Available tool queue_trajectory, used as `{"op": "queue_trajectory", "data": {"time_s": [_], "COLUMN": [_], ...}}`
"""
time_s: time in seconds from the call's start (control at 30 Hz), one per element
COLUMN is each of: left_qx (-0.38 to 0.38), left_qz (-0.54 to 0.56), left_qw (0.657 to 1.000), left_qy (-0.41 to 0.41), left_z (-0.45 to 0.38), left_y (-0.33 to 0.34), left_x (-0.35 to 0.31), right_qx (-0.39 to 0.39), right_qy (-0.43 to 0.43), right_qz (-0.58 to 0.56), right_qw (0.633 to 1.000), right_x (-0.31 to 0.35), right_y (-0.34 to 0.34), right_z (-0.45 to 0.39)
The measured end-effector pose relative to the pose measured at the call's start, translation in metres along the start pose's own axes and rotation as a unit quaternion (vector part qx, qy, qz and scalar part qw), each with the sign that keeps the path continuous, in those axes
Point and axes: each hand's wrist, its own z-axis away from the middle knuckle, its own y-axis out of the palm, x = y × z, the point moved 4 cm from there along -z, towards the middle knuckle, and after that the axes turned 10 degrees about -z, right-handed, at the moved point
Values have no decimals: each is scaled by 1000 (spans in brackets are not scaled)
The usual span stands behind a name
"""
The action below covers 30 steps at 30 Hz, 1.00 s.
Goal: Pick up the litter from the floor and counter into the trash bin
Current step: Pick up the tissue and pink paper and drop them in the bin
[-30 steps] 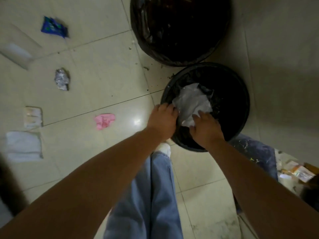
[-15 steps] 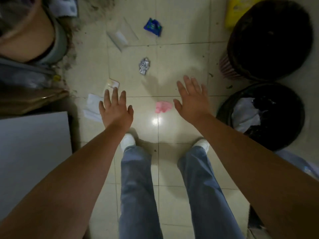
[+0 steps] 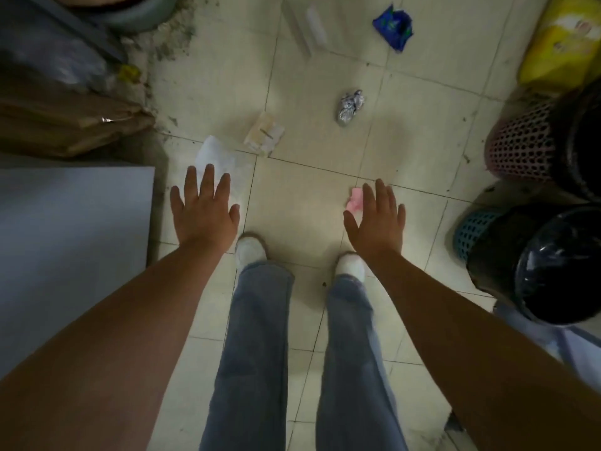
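Litter lies on the tiled floor ahead of me: a pink scrap (image 3: pixel 354 198), a crumpled foil ball (image 3: pixel 349 106), a beige wrapper (image 3: pixel 264 137), a white paper (image 3: pixel 217 156), a blue packet (image 3: pixel 394 26) and a clear plastic piece (image 3: pixel 313 26). My left hand (image 3: pixel 205 208) is open, palm down, partly covering the white paper. My right hand (image 3: pixel 377 218) is open, fingers spread, just right of the pink scrap and overlapping its edge. Two trash bins lined with black bags stand at the right, the nearer bin (image 3: pixel 540 265) and the farther bin (image 3: pixel 536 141).
A grey counter surface (image 3: pixel 71 255) is at my left. Brown paper bags (image 3: pixel 65 125) and a grey sack lie beyond it. A yellow bag (image 3: pixel 562 40) sits at the far right. My feet in white shoes and jeans stand between my hands.
Both hands have left the white paper in the nearer bin and now hang open over the floor. My view has turned left, and the bins have slid to the right edge.
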Motion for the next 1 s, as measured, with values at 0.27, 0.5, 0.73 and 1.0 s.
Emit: {"op": "queue_trajectory", "data": {"time_s": [0.27, 0.5, 0.73, 1.0], "left_qx": [44, 54, -16, -18], "left_qz": [138, 157, 164, 172], "left_qw": [989, 985, 986, 984], "left_qy": [-2, 53, 8, -32], "left_z": [-106, -187, -225, -252], "left_y": [70, 161, 215, 220], "left_x": [-14, -72, -65, -43], "right_qx": [9, 17, -124, -132], "right_qy": [94, 206, 249, 227], "right_qz": [-19, -38, -95, -204], "right_qw": [995, 978, 956, 943], "right_x": [-18, -92, -131, -70], "right_y": [89, 175, 206, 206], "right_z": [-96, -176, -225, -230]}}
